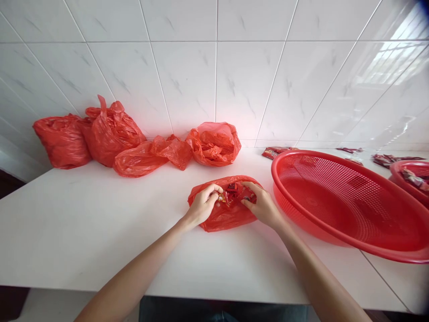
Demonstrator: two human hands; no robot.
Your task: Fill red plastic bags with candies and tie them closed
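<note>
The bag point(221, 218) is being pinched at its rim by fingers of the left hand point(201, 208) and right hand point(264, 207). Its packets point(234, 189) are being half hidden, print unreadable.

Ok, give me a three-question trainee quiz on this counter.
1. What do the left hand and right hand both grip? A) the small red plastic bag of packets B) a tile C) a cloth
2. True or false: the large red mesh basket sits to the left of the hands.
3. Fill in: the other red bags lie against the tiled ____.
Key: 1 A; 2 false; 3 wall.
</note>
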